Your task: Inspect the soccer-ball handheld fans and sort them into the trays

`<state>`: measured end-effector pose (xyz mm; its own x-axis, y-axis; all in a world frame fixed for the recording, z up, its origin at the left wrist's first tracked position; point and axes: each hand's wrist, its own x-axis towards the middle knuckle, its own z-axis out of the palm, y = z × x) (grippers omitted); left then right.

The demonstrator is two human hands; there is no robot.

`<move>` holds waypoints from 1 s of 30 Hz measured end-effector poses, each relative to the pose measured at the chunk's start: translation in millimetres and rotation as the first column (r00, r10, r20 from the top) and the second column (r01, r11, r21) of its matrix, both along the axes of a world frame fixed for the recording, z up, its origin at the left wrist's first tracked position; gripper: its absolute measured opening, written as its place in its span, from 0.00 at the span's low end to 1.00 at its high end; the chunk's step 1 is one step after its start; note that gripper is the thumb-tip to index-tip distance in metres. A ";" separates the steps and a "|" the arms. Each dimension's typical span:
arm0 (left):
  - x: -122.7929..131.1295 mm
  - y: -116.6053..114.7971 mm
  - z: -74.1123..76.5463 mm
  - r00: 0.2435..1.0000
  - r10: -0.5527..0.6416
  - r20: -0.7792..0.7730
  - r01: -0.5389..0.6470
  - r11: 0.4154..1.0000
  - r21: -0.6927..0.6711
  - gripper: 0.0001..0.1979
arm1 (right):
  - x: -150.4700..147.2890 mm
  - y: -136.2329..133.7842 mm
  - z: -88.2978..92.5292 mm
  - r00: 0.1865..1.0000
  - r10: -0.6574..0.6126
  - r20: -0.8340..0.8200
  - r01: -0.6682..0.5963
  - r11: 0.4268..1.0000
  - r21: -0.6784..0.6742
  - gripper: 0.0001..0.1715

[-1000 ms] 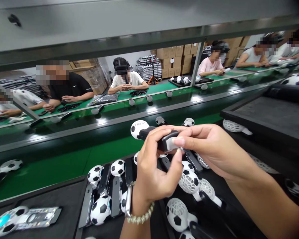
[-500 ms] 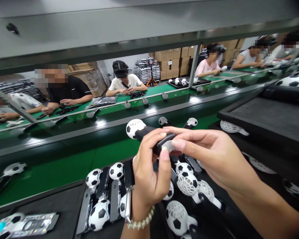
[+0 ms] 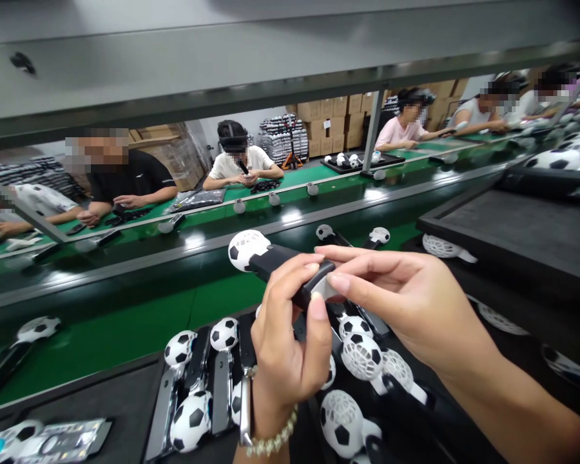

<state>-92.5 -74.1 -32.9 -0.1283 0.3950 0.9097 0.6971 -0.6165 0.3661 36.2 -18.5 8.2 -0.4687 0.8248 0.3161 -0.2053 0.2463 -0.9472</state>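
Observation:
Both my hands hold one soccer-ball fan [image 3: 261,255]: a white-and-black ball head on a black handle, lifted above the tray. My left hand [image 3: 286,348], with a bead bracelet at the wrist, is closed round the handle's near end. My right hand [image 3: 406,303] pinches the same end between thumb and fingers, over a pale patch there. Below them a black tray [image 3: 125,393] carries several more ball-headed fans [image 3: 192,419] and white mesh ball halves [image 3: 365,356].
A green conveyor belt [image 3: 101,335] runs left to right beyond the tray, with fans [image 3: 38,327] lying on it. A grey shelf [image 3: 270,58] hangs overhead. An empty black tray [image 3: 522,232] sits at right. Several people work along the far side.
The fan's ball head has swung a little to the left in my hands. My left thumb has moved up onto the handle's end. The view has drifted slightly.

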 end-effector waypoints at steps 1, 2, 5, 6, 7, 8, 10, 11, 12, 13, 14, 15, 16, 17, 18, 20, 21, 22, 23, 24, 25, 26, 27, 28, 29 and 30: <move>-0.3 0.0 0.1 1.000 0.001 -0.001 -0.001 1.000 0.006 0.18 | -0.5 -0.8 0.2 1.000 -0.011 -0.012 0.011 1.000 0.003 0.02; -0.4 0.1 0.3 1.000 0.002 -0.002 -0.002 1.000 0.010 0.19 | -1.0 -1.4 0.3 0.999 -0.020 -0.027 0.020 1.000 0.003 0.02; 0.0 1.1 0.5 1.000 -0.007 0.024 0.007 1.000 0.002 0.18 | -2.3 -2.2 -0.2 0.997 -0.031 -0.069 0.031 0.999 -0.010 0.02; 0.3 1.6 0.3 0.999 -0.018 0.042 0.018 1.000 -0.010 0.18 | -2.8 -1.9 -0.7 0.997 -0.028 -0.077 0.027 1.000 -0.016 0.02; 0.7 2.2 0.1 0.997 -0.032 0.064 0.034 0.999 -0.024 0.18 | -3.4 -1.6 -1.4 0.996 -0.022 -0.084 0.020 1.000 -0.023 0.01; 1.1 2.7 -0.3 0.995 -0.050 0.089 0.053 0.998 -0.036 0.17 | -3.9 -1.1 -2.3 0.996 -0.017 -0.091 0.014 0.999 -0.031 0.00; 1.9 3.8 -1.4 0.985 -0.092 0.144 0.102 0.993 -0.063 0.17 | -5.0 0.0 -4.5 0.995 -0.009 -0.101 0.005 0.999 -0.037 0.01; 2.2 4.1 -2.0 0.979 -0.115 0.168 0.128 0.989 -0.072 0.17 | -5.4 0.6 -5.8 0.994 -0.013 -0.107 0.009 0.999 -0.040 0.02; 2.5 4.4 -2.5 0.972 -0.133 0.193 0.150 0.986 -0.075 0.16 | -5.8 1.3 -7.1 0.992 -0.020 -0.125 0.014 0.999 -0.049 0.03; 2.8 4.6 -2.9 0.964 -0.147 0.221 0.167 0.983 -0.071 0.16 | -6.1 2.1 -8.5 0.987 -0.030 -0.156 0.020 0.998 -0.065 0.07; 3.2 4.6 -3.3 0.955 -0.158 0.253 0.179 0.982 -0.064 0.15 | -6.3 3.0 -9.8 0.980 -0.038 -0.193 0.021 0.996 -0.088 0.14; 3.6 4.5 -3.5 0.945 -0.163 0.284 0.186 0.981 -0.053 0.14 | -6.5 3.9 -11.1 0.972 -0.045 -0.231 0.019 0.994 -0.112 0.23; 4.1 4.5 -3.6 0.935 -0.165 0.313 0.186 0.982 -0.040 0.14 | -6.7 4.7 -12.1 0.964 -0.048 -0.262 0.013 0.991 -0.133 0.30; 4.7 4.4 -3.7 0.925 -0.160 0.344 0.180 0.983 -0.027 0.13 | -6.8 5.2 -13.0 0.958 -0.044 -0.282 0.002 0.989 -0.146 0.36; 5.3 4.5 -3.8 0.917 -0.154 0.368 0.173 0.985 -0.017 0.13 | -6.9 5.5 -13.7 0.957 -0.034 -0.288 -0.010 0.988 -0.151 0.39; 6.1 4.7 -4.3 0.910 -0.151 0.387 0.167 0.986 -0.008 0.12 | -7.0 4.9 -14.4 0.961 -0.013 -0.276 -0.031 0.988 -0.152 0.37; 6.3 4.8 -4.7 0.908 -0.153 0.391 0.171 0.985 -0.011 0.12 | -7.0 4.1 -14.4 0.965 0.001 -0.263 -0.042 0.988 -0.148 0.35; 6.4 5.0 -5.2 0.906 -0.157 0.393 0.178 0.984 -0.017 0.12 | -7.1 3.1 -14.2 0.970 0.014 -0.243 -0.050 0.988 -0.145 0.32; 6.4 5.2 -5.8 0.905 -0.162 0.394 0.187 0.982 -0.027 0.12 | -7.1 1.9 -13.9 0.975 0.022 -0.221 -0.054 0.989 -0.140 0.28; 6.5 5.4 -6.4 0.903 -0.165 0.397 0.195 0.980 -0.034 0.13 | -7.2 0.7 -13.4 0.979 0.029 -0.200 -0.057 0.989 -0.136 0.25; 6.8 5.5 -6.8 0.897 -0.166 0.409 0.197 0.980 -0.035 0.13 | -7.2 -0.3 -12.9 0.982 0.042 -0.185 -0.068 0.988 -0.135 0.22; 7.4 5.7 -7.0 0.891 -0.169 0.422 0.200 0.979 -0.031 0.13 | -7.1 -1.1 -12.4 0.982 0.059 -0.178 -0.085 0.987 -0.139 0.20; 8.4 5.8 -7.0 0.880 -0.176 0.441 0.205 0.979 -0.019 0.12 | -6.9 -1.4 -12.1 0.982 0.075 -0.176 -0.100 0.985 -0.143 0.18; 9.5 5.9 -6.6 0.863 -0.191 0.467 0.218 0.976 -0.004 0.12 | -6.6 -1.3 -12.0 0.980 0.087 -0.179 -0.113 0.984 -0.141 0.16; 10.9 5.8 -5.9 0.841 -0.210 0.499 0.238 0.971 0.008 0.12 | -6.1 -0.6 -12.2 0.979 0.097 -0.180 -0.122 0.984 -0.132 0.14; 12.2 5.7 -5.1 0.814 -0.235 0.532 0.266 0.964 0.018 0.12 | -5.6 0.5 -12.7 0.979 0.101 -0.179 -0.123 0.985 -0.118 0.12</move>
<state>-80.3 -68.4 -38.0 -0.4693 0.5266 0.7088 0.2138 -0.7111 0.6698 30.6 -18.0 -4.4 -0.5086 0.8090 0.2948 -0.3867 0.0913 -0.9177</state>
